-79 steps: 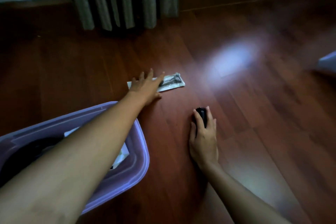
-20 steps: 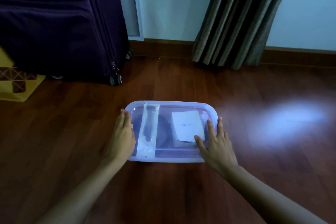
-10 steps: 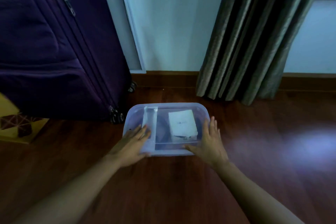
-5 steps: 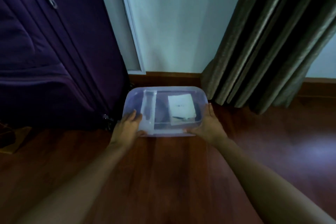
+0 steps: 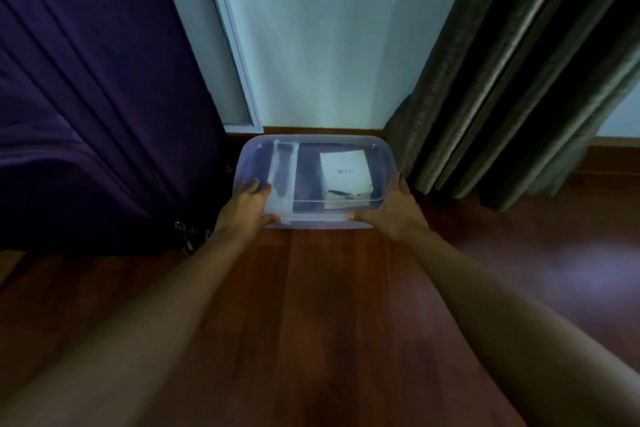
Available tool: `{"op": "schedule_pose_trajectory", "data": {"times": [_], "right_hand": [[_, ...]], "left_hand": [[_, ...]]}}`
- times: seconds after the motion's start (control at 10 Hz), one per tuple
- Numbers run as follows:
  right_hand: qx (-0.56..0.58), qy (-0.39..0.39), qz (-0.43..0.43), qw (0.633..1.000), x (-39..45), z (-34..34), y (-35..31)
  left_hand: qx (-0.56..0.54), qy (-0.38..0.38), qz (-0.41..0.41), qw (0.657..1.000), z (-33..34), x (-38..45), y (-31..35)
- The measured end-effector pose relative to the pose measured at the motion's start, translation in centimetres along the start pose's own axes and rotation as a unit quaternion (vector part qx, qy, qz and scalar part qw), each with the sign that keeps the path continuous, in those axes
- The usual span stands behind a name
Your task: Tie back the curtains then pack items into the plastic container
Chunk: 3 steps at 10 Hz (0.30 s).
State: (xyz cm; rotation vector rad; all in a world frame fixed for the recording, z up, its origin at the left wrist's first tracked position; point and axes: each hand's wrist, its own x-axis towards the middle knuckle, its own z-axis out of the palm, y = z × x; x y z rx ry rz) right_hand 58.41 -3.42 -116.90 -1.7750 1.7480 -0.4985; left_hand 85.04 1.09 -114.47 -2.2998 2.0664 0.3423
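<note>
At the far left a dark purple suitcase (image 5: 97, 107) is standing upright on the wooden floor (image 5: 329, 305), its wheels (image 5: 187, 236) sitting just beside your left forearm. Between the suitcase and the wall a pale door frame (image 5: 235, 55) is running down to the skirting board.

Your left hand (image 5: 247, 210) is reaching forward to the near left corner of the plastic container (image 5: 313, 224). Its fingers (image 5: 254, 185) are lying fairly straight across the lid's top, and the thumb is pressing against the near edge, so this grip is spread flat on the lid rather than curling round it.

The container is sitting on the floor close against the skirting board, with the suitcase to its left and the curtain to its right. Its translucent lid is on. Through the lid you are seeing a long clear packet (image 5: 285, 173) with something dark inside, lying lengthwise on the left, and a white booklet (image 5: 344, 172) on the right with a small dark item at its near edge; what that item is cannot be told.

Your right hand (image 5: 391, 210) is cupping the near right corner of the container. Its fingers are running up along the right side and the thumb is lying along the near edge; this grip is wrapping loosely around the corner.

At the right the grey-green curtain (image 5: 502, 80) is hanging in gathered folds, its hem reaching the floor just beside the container's right side.
</note>
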Motion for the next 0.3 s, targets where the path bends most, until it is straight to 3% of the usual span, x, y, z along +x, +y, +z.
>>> {"op": "schedule_pose_trajectory", "data": {"times": [0.2,0.3], "right_hand": [[-0.037,0.036,0.0,0.999,-2.7,-1.2,-0.6],[-0.081,0.016,0.013,0.997,-6.1,-4.8,-1.8]], "left_hand": [[-0.012,0.026,0.013,1.0,-1.7,-1.8,0.8],[-0.003,-0.002,0.058,0.998,-5.4,-4.8,2.8]]}}
